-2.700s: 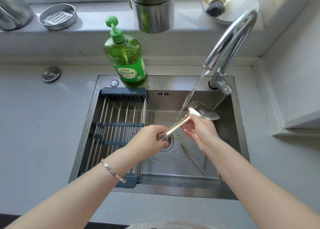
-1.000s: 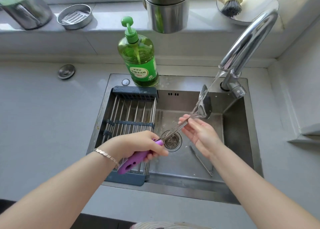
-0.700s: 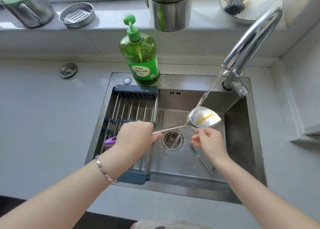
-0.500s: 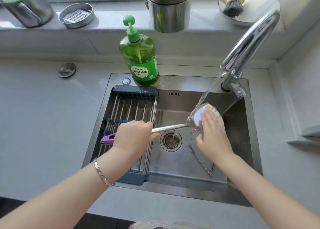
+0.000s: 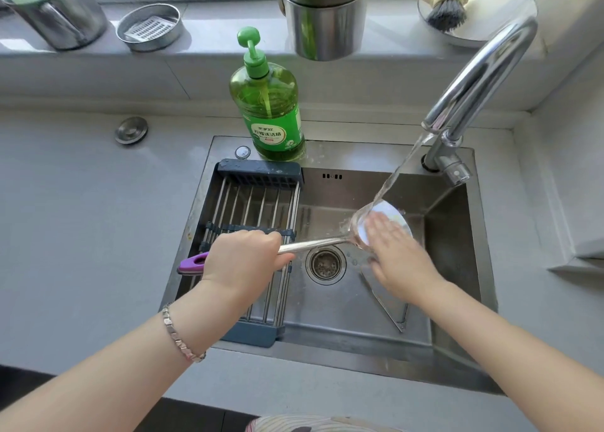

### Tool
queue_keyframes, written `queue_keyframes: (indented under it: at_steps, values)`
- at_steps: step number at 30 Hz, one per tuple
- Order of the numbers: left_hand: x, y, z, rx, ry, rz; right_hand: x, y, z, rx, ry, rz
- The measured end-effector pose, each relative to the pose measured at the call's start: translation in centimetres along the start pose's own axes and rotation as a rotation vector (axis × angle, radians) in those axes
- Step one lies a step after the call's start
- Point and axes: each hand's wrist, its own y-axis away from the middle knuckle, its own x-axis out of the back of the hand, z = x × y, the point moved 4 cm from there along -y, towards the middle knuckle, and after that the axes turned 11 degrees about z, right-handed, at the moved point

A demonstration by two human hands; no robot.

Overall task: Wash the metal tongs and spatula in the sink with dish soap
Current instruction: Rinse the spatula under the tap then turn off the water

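My left hand (image 5: 243, 256) grips the purple-ended handle of the metal spatula (image 5: 313, 244), holding it level across the sink (image 5: 340, 340). The spatula's round blade sits under the water stream from the faucet (image 5: 480, 75). My right hand (image 5: 395, 251) lies flat on the blade, fingers straight, pressing on its face. The metal tongs (image 5: 389, 304) lie on the sink floor, partly hidden under my right wrist. A green dish soap bottle (image 5: 269, 104) with a pump stands on the sink's back rim.
A dark-framed wire drying rack (image 5: 251, 209) spans the sink's left half. The drain strainer (image 5: 325, 263) is in the middle of the basin. The sill holds metal canisters (image 5: 323, 16), a soap dish (image 5: 148, 28) and a dish brush (image 5: 444, 6). Grey counter surrounds the sink.
The spatula blade turned from edge-on to face-up under the stream. My right hand let go of the shaft and came down flat on the blade.
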Motion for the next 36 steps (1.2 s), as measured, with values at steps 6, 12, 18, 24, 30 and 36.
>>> queue_keyframes:
  at_steps: [6, 12, 18, 24, 30, 36]
  values:
    - [-0.8, 0.2, 0.4, 0.009, -0.061, -0.087, -0.7, 0.7, -1.2, 0.051, -0.044, -0.055]
    - [-0.4, 0.0, 0.4, 0.008, -0.077, -0.101, 0.1, -0.7, -0.4, 0.024, -0.041, -0.017]
    - [0.6, -0.1, -1.0, -0.059, -0.046, 0.043, 0.8, -3.0, -0.6, 0.256, -0.034, -0.04]
    - [-0.4, -0.3, -1.3, 0.004, -0.024, 0.105, 1.7, -4.8, 2.8, -0.036, 0.224, -0.067]
    - [-3.6, -1.1, -0.2, 0.141, 0.173, 0.184, 2.5, -1.4, 5.7, -0.809, -1.116, 0.116]
    - [-6.0, -3.1, 4.7, 0.28, 0.472, 0.095, 2.6, -0.4, 1.9, -1.105, -2.129, 0.136]
